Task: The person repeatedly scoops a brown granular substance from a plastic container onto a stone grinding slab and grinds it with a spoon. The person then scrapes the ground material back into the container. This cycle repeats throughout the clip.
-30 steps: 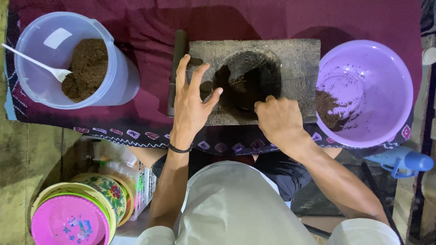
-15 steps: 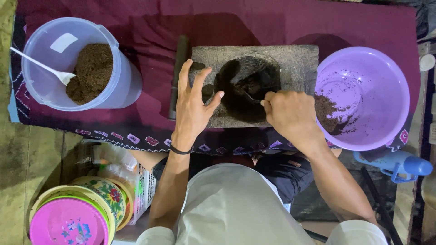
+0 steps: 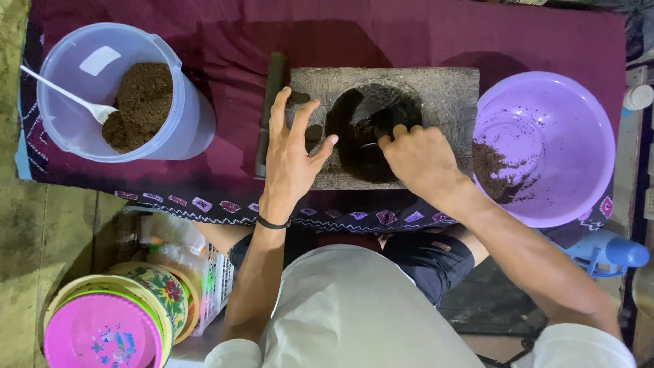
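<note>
A grey rectangular stone grinding slab [image 3: 449, 102] lies on a dark maroon cloth [image 3: 225, 27] with a patterned border, a round hollow at its centre filled with dark brown ground material [image 3: 361, 146].

Left hand [image 3: 289, 160]: spread flat, fingers apart, pressing on the slab's left portion, thumb reaching to the rim of the hollow. The placement appears meant to steady the stone. A black band circles that wrist. It grips nothing.

Right hand [image 3: 415, 160]: fingers curled together over the right side of the hollow, knuckles up. A small dark object seems to be enclosed beneath the fingertips, possibly a scraper or a pinch of the material; the view does not settle which.

A dark narrow rod-shaped stone [image 3: 269, 109] rests along the slab's left edge, beside the left hand and untouched.

To the right, touching distance from the slab, a lilac plastic basin [image 3: 579, 109] holds a smear of the same brown material on its left wall. To the far left, a translucent plastic jug [image 3: 75, 82] contains brown powder with a white plastic spoon [image 3: 68, 97] lying in it. Stacked colourful lidded containers [image 3: 109, 320] sit at lower left.
</note>
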